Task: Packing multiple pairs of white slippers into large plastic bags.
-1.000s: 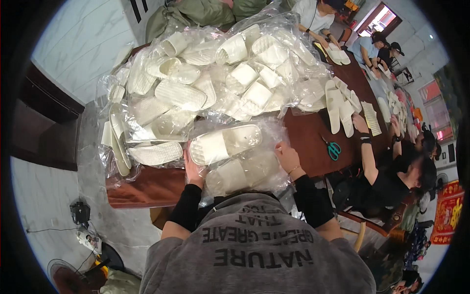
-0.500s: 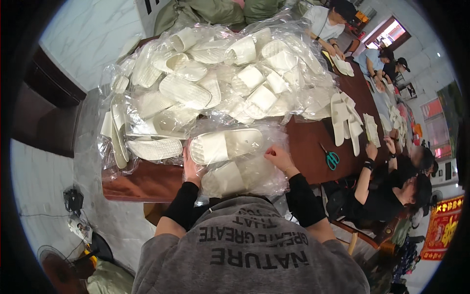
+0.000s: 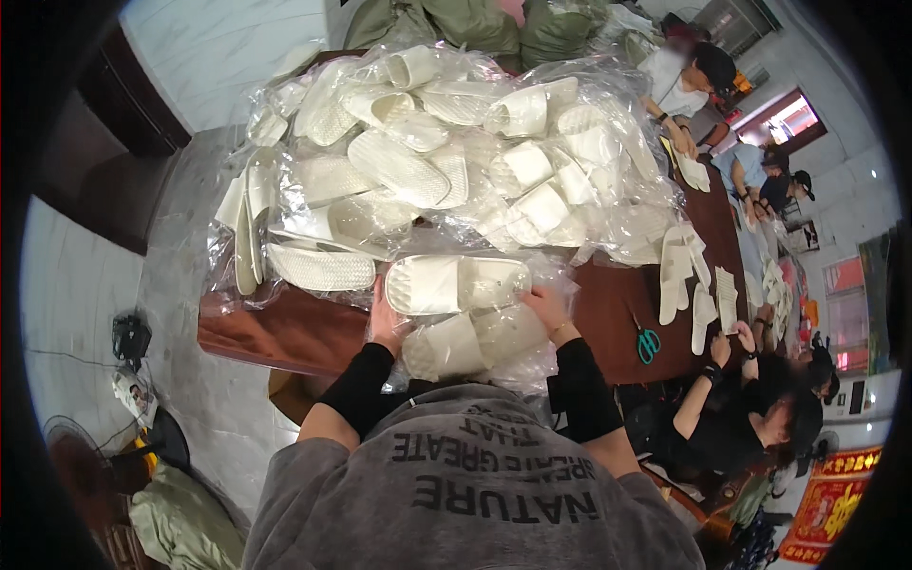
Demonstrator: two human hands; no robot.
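Note:
In front of my body lies a pair of cream slippers, one above the other, in a clear plastic bag [image 3: 560,269]. The upper slipper [image 3: 425,284] is nearer the pile, and the lower slipper [image 3: 445,348] is against my shirt. My left hand [image 3: 387,319] grips the bag's left side by the end of the upper slipper, its fingers partly hidden. At the other end, my right hand [image 3: 548,310] closes on the bag, thumb and fingers against the slippers.
A large pile of bagged cream slippers [image 3: 399,166] covers the far table. Teal-handled scissors [image 3: 648,345] lie on the brown tabletop [image 3: 608,328] at right, near loose slipper pieces [image 3: 676,271]. Co-workers sit along the right side. Green sacks [image 3: 465,27] stand behind.
My right hand has moved from the loose plastic at the right in against the slippers' ends. My left hand stays at the left side. The whole view has shifted slightly.

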